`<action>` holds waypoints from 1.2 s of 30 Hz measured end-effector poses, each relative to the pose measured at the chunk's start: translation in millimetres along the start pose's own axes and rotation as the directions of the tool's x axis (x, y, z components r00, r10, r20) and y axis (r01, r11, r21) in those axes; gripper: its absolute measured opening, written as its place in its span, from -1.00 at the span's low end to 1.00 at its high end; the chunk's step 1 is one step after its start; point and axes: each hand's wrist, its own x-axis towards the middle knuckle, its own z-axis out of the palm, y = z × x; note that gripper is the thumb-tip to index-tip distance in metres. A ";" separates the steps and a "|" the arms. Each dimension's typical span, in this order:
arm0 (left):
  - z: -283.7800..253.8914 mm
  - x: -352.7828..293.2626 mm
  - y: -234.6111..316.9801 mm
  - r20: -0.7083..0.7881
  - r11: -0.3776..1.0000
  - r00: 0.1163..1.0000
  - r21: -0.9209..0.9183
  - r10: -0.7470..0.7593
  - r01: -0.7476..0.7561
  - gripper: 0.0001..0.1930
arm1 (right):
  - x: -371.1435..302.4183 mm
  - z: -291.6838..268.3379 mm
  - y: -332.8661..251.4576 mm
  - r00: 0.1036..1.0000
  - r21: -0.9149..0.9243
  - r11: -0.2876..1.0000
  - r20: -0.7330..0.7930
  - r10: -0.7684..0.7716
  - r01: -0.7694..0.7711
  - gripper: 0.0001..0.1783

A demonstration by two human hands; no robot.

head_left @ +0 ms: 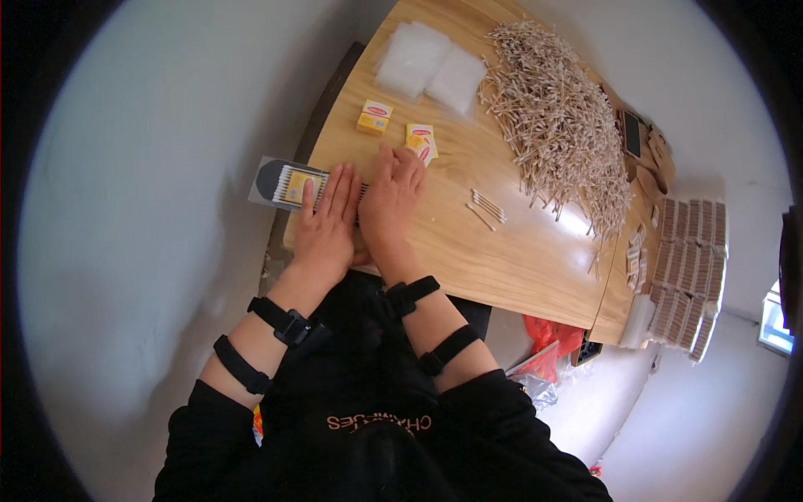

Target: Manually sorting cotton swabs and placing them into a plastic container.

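My left hand (324,238) lies flat, fingers stretched out, over a row of white-tipped cotton swabs (283,182) at the table's left edge. Under and around the swabs is a dark, round-ended backing (268,180) in a clear plastic bag (256,188), with a small yellow card (298,186) on top. Close beside it, my right hand (389,201) is over the other end of the swabs. Its fingers are bent together, and whatever they hold is hidden. Just past those fingertips lie yellow cards (422,134); a stack of yellow cards (374,117) sits farther back.
Clear plastic bags (410,63) lie at the far left. A large heap of cotton swabs (552,117) covers the far right, with a few loose swabs (488,205) nearer. Bundled swabs (690,268) are stacked at right, beyond a phone (631,134). Red plastic bags (548,343) hang below the table.
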 end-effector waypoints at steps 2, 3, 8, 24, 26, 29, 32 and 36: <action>-11.1 -2.5 -1.7 0.033 0.999 0.999 -0.033 -0.010 0.011 0.12 | 0.1 2.3 -1.6 1.000 -0.016 1.000 0.002 -0.010 0.010 -0.54; -21.0 -2.6 -2.6 0.026 0.997 1.000 -0.072 -0.014 0.016 0.09 | 1.1 2.5 0.1 1.000 -0.041 0.999 -0.001 -0.017 0.017 -0.55; -21.4 -3.1 -60.2 -0.300 0.965 0.951 -0.263 -0.072 -0.009 -0.07 | 4.4 5.0 6.3 1.000 -0.077 0.997 0.000 -0.022 0.022 -0.57; 40.9 29.6 -114.7 0.398 -0.447 0.794 -0.876 -0.459 0.181 -0.65 | 5.1 5.3 2.1 0.999 -0.026 0.999 0.001 -0.044 0.044 -0.59; 41.9 29.4 -114.2 0.379 -0.444 0.801 -0.882 -0.463 0.161 -0.67 | 5.5 4.5 -0.3 0.999 -0.028 0.998 0.015 -0.049 0.050 -0.59; 42.5 29.5 -113.0 0.375 -0.454 0.793 -0.880 -0.479 0.141 -0.68 | 6.3 6.5 -5.5 0.997 -0.031 0.998 0.055 -0.047 0.048 -0.58; 42.0 28.6 -114.3 0.346 -0.436 0.804 -0.892 -0.484 0.122 -0.68 | 8.3 11.2 -10.5 0.995 -0.043 0.998 0.085 -0.045 0.049 -0.57; 32.3 30.2 -106.9 0.301 -0.341 0.781 -0.932 -0.547 0.120 -0.69 | 9.4 16.0 -16.8 0.993 -0.097 0.994 0.111 -0.046 0.057 -0.55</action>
